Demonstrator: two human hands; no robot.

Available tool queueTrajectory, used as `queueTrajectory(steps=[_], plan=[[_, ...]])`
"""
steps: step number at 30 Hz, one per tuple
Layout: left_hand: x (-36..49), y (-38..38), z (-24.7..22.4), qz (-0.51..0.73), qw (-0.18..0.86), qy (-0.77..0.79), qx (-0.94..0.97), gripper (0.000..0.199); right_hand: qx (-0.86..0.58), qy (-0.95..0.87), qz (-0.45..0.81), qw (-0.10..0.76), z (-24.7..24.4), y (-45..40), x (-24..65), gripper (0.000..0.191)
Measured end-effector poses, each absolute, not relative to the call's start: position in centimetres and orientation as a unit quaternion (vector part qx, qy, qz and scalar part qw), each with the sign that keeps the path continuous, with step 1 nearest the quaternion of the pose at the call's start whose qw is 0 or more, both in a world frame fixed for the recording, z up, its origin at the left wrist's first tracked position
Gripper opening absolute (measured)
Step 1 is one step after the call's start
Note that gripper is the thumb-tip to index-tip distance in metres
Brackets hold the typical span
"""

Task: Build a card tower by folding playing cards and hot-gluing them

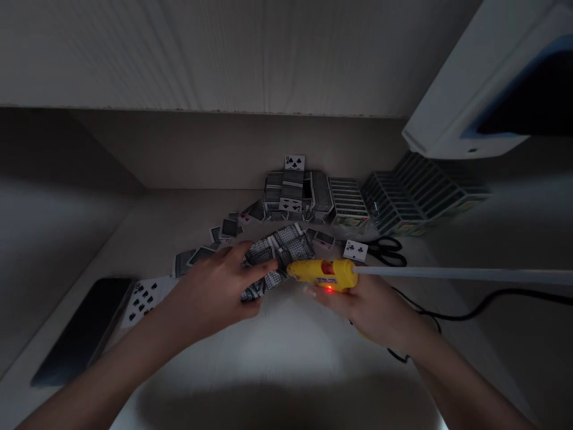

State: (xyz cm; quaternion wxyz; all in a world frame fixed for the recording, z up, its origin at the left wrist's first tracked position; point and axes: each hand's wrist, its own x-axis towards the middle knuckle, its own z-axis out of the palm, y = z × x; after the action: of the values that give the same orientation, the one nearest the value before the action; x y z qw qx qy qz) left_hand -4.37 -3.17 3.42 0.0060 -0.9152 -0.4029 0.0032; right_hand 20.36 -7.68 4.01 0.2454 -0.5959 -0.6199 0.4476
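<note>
My left hand is closed around a structure of joined playing cards with dark patterned backs, holding it tilted above the desk. In my right hand is a yellow hot glue gun with a red light lit on its side. Its nozzle points left and meets or nearly meets the cards near my left fingers; whether it touches I cannot tell. A long pale glue stick sticks out of the gun's back toward the right. The right fingers around the handle are partly hidden.
Behind stands another card structure, beside boxes of cards. Loose cards lie to the left, near a dark flat device. Black scissors lie under a card. A black cord runs right.
</note>
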Motion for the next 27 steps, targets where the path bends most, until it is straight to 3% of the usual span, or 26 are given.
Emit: queueTrajectory(steps=[9, 27], plan=[[-4.3, -3.4, 3.5, -0.022, 0.031, -0.405, -0.914, 0.053, -0.562, -0.592, 0.503, 0.286, 2.8, -7.1, 20.1, 0.037], [-4.5, -3.1, 3.0, -0.030, 0.010, -0.407, -0.913, 0.051, -0.559, -0.565, 0.539, 0.279, 3.5, -7.7, 20.8, 0.035]])
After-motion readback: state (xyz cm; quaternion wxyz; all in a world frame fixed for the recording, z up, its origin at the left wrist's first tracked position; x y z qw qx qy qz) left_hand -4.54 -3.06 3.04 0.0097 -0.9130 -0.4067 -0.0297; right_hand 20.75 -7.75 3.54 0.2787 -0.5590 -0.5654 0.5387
